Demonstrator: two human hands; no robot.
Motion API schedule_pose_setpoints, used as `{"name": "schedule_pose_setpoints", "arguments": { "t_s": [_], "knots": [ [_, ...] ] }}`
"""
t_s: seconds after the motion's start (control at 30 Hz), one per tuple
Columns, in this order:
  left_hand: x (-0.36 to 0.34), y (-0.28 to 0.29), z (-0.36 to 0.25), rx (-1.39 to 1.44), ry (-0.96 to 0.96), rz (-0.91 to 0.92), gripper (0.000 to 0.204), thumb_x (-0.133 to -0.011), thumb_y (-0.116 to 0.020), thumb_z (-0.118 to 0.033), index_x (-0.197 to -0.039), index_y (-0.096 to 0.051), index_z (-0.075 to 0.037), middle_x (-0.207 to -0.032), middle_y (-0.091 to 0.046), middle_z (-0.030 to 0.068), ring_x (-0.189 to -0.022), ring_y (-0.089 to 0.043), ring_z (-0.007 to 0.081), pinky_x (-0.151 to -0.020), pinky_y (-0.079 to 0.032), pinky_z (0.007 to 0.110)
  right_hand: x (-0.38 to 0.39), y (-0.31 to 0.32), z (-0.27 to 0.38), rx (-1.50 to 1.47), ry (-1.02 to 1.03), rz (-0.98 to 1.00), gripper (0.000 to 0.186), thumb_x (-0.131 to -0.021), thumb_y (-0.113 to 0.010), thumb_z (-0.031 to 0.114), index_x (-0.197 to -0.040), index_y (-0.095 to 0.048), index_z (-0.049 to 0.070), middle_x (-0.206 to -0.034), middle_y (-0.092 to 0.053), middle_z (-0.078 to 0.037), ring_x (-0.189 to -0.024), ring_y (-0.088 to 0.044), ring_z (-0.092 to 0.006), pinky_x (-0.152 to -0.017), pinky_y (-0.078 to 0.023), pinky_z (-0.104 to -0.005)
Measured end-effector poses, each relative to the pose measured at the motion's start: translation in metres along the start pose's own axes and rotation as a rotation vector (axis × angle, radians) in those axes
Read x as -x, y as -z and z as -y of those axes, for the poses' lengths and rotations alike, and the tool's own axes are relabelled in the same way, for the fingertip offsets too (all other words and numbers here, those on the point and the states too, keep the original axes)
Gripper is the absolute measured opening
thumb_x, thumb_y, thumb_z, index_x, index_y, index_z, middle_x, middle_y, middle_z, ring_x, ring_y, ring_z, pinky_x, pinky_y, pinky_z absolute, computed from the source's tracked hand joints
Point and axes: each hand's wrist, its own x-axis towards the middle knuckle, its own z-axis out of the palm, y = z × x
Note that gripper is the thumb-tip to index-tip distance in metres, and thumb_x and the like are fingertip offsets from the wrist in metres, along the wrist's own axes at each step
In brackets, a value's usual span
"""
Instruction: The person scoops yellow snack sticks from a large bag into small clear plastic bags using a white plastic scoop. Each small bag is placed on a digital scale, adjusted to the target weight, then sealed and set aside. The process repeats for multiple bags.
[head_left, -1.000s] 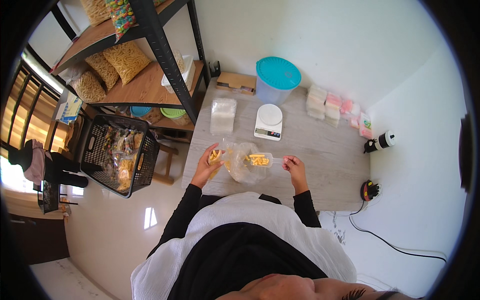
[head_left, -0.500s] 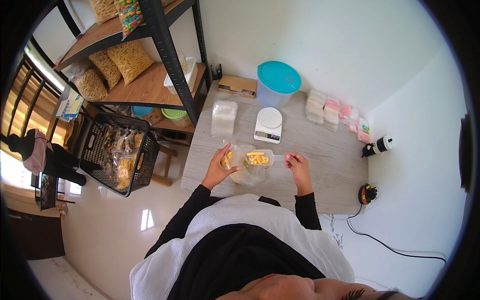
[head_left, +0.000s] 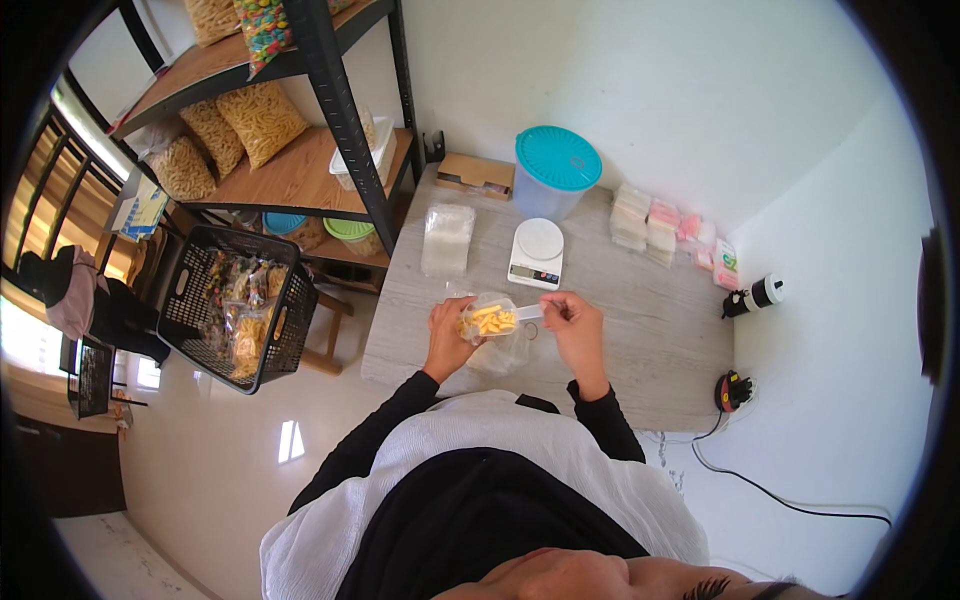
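Observation:
My right hand pinches the handle of a clear plastic scoop that carries yellow snack sticks. The scoop's head is over my left hand, whose fingers grip a small clear plastic bag; the scoop hides much of that bag. Beneath both hands a larger clear bag lies on the grey wood-look table. Behind them stand a white kitchen scale and, to its left, a stack of empty clear bags.
A black basket of bagged snacks is at left, before a shelving rack. A lidded tub, cardboard box and pink-and-white packets line the table's back. A black-and-white device and plugged-in cables are at right.
My right hand has moved left and slightly up, carrying the scoop onto the small bag. My left hand has shifted slightly right, beneath the scoop's head.

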Motion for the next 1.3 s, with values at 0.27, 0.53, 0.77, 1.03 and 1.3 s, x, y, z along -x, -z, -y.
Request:
{"name": "schedule_pose_setpoints", "arguments": {
  "t_s": [0.27,0.53,0.77,1.03,1.3],
  "knots": [
    [0.0,-0.003,0.01,0.251,0.07,-0.003,0.076,-0.061,-0.09,-0.008,-0.128,-0.054,-0.005,-0.116,-0.058,0.0113,-0.111,-0.057,0.0284,-0.095,-0.046,0.037,0.027,-0.023,0.066,0.325,0.56,0.031,0.013,-0.086,-0.068,0.004,-0.099,-0.068,0.004,-0.087,-0.064,-0.012,-0.067,-0.063,-0.028,-0.059,-0.052,-0.0347],
    [0.001,0.006,0.016,0.584,0.288,0.081,0.075,-0.073,-0.085,-0.006,-0.137,-0.046,-0.006,-0.125,-0.057,0.0097,-0.117,-0.056,0.0197,-0.101,-0.046,0.031,0.013,-0.005,0.057,0.146,0.381,-0.161,0.011,-0.088,-0.066,0.0,-0.099,-0.07,0.001,-0.079,-0.067,-0.005,-0.062,-0.058,-0.0114,-0.058,-0.046,-0.0242],
    [-0.007,0.036,0.018,0.935,0.424,0.132,0.062,-0.084,-0.073,-0.002,-0.137,-0.042,-0.008,-0.129,-0.057,0.0142,-0.121,-0.057,0.0222,-0.104,-0.045,0.036,-0.013,0.015,-0.065,0.117,-0.045,-0.17,0.009,-0.092,-0.063,0.005,-0.095,-0.069,-0.001,-0.08,-0.068,-0.004,-0.066,-0.061,-0.0093,-0.061,-0.048,-0.0251],
    [-0.015,0.047,0.028,1.141,0.536,0.247,0.05,-0.09,-0.066,-0.004,-0.136,-0.048,-0.005,-0.13,-0.06,0.0135,-0.123,-0.056,0.0222,-0.105,-0.044,0.035,0.022,-0.035,-0.194,-0.208,-0.316,0.152,0.015,-0.091,-0.063,0.007,-0.104,-0.067,0.0,-0.089,-0.07,-0.008,-0.082,-0.068,-0.0178,-0.072,-0.054,-0.0299],
    [-0.022,0.055,0.004,0.947,0.489,0.402,0.047,-0.088,-0.067,-0.004,-0.134,-0.057,-0.003,-0.121,-0.065,0.0054,-0.109,-0.061,0.0137,-0.096,-0.048,0.029,0.003,-0.029,-0.111,0.13,0.119,0.183,0.022,-0.09,-0.066,0.011,-0.112,-0.068,0.005,-0.106,-0.065,-0.01,-0.096,-0.063,-0.0188,-0.079,-0.051,-0.0312]
  ]
}}
